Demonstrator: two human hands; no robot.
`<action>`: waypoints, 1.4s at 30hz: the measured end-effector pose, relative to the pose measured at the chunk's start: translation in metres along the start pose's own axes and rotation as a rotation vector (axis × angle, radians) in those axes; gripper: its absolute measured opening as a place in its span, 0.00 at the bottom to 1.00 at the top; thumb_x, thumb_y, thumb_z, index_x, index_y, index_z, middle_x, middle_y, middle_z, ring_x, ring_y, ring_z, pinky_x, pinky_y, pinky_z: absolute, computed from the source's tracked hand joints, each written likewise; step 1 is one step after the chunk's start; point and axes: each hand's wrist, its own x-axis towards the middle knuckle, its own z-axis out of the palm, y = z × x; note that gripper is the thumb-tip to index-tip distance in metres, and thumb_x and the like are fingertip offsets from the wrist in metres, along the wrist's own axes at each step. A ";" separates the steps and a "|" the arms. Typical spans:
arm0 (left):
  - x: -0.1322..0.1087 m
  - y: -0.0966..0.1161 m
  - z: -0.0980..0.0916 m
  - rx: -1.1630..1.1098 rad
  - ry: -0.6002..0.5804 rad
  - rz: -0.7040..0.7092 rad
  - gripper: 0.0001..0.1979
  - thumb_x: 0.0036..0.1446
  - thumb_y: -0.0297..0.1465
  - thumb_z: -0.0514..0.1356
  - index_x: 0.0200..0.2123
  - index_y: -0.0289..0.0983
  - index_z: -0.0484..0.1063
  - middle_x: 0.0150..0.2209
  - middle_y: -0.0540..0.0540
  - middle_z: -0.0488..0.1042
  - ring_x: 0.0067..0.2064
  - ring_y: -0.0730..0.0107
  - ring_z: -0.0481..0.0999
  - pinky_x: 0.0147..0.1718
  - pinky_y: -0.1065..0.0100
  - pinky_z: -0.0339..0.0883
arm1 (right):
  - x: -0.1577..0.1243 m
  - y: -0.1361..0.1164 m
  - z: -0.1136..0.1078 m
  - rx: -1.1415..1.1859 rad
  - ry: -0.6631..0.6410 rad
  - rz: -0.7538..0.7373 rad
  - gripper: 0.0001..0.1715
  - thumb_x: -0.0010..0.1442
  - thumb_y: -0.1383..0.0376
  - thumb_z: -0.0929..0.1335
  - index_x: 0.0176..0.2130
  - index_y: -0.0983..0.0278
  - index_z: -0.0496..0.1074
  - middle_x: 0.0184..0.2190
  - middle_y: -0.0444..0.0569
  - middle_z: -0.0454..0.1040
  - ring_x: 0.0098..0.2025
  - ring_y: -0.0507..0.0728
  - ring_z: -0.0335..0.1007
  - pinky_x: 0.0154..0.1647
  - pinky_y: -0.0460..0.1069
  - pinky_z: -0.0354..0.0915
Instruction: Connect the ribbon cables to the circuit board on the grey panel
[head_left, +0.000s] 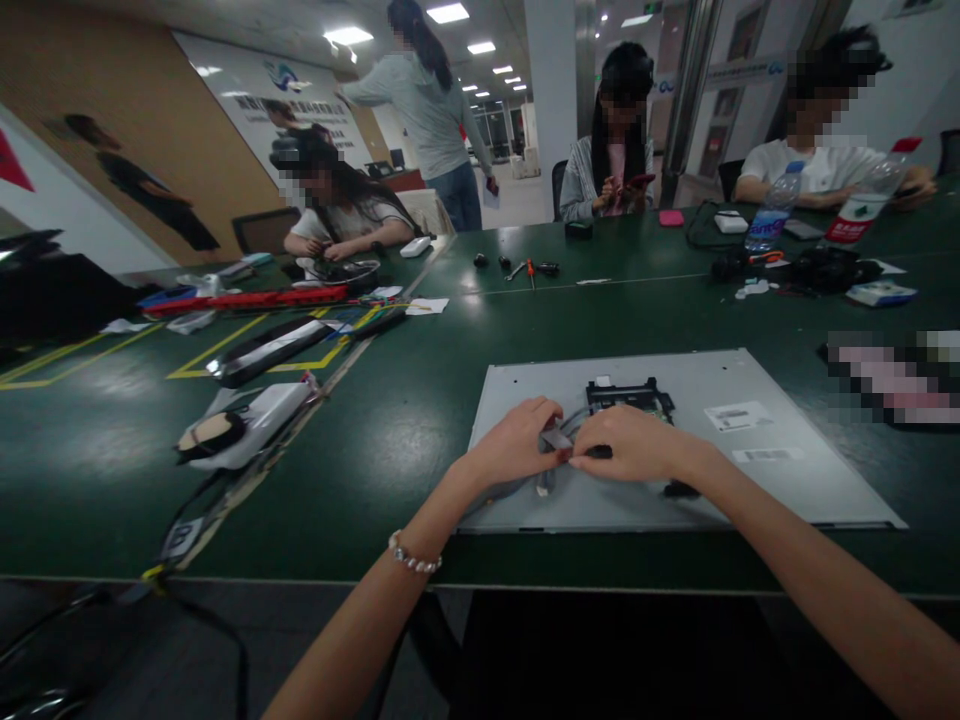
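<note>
**Silver panel (pixel 694 385) on green table (pixel 390 430)**

Your left hand (pixel 517 438) pinches the grey cable (pixel 556 438) above the panel's left half; your right hand (pixel 630 442) curls beside it, its hold too hidden to tell. The black bracket (pixel 621 394) lies just beyond.

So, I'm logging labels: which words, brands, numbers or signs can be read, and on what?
None reads surely.
Panel labels: too small.
Blue-label bottle: letters, blurred.
Red-label bottle: white characters, blurred.
Wall sign: characters and logo, blurred.
White tag: dark marks, unclear.
Green sign: too small.
</note>
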 end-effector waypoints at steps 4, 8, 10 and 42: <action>0.000 0.001 0.000 0.007 0.018 -0.018 0.19 0.53 0.39 0.62 0.45 0.36 0.65 0.41 0.42 0.71 0.42 0.61 0.71 0.41 0.61 0.65 | -0.002 0.011 -0.013 -0.064 0.066 0.070 0.14 0.65 0.63 0.64 0.35 0.60 0.78 0.34 0.46 0.80 0.36 0.56 0.75 0.39 0.51 0.67; -0.002 0.003 0.000 0.018 0.033 -0.048 0.27 0.52 0.42 0.63 0.51 0.35 0.63 0.43 0.40 0.72 0.46 0.57 0.72 0.44 0.57 0.65 | -0.016 0.031 -0.038 -0.087 0.253 0.233 0.16 0.65 0.60 0.63 0.38 0.61 0.79 0.38 0.49 0.80 0.41 0.58 0.76 0.43 0.53 0.68; -0.004 0.004 -0.001 0.019 0.047 -0.058 0.29 0.53 0.43 0.63 0.54 0.35 0.62 0.45 0.40 0.72 0.47 0.56 0.72 0.46 0.56 0.65 | -0.031 0.043 -0.052 -0.087 0.307 0.332 0.17 0.65 0.58 0.62 0.41 0.61 0.78 0.41 0.49 0.80 0.43 0.59 0.76 0.45 0.54 0.69; -0.005 -0.009 -0.024 0.229 0.696 -0.290 0.13 0.64 0.33 0.53 0.51 0.38 0.66 0.44 0.44 0.74 0.49 0.61 0.71 0.50 0.59 0.60 | -0.151 0.100 -0.019 -0.484 -0.085 0.520 0.34 0.69 0.49 0.50 0.69 0.56 0.48 0.70 0.54 0.46 0.70 0.63 0.42 0.66 0.67 0.45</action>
